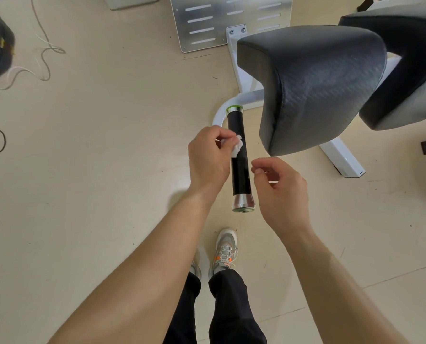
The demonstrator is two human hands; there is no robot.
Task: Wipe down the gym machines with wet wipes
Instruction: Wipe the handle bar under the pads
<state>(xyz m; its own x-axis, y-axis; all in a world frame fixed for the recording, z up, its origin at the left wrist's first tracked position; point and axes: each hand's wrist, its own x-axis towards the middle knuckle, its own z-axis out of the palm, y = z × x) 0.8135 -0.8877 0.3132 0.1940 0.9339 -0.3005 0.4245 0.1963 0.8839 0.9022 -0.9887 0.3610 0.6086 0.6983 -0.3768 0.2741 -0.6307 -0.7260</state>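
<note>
Left hand [208, 155] pinching wipe [237, 148], right hand [281, 192] curled

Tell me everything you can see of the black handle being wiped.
The handle is a black cylinder with a smooth, slightly shiny grip, a silver-and-green ring at its far end and a flared silver cap at its near end. It runs toward the camera from a curved white tube, left of the black seat pad. The left hand presses a crumpled wet wipe against its left side. The right hand hovers at its right, apparently not touching.
</note>
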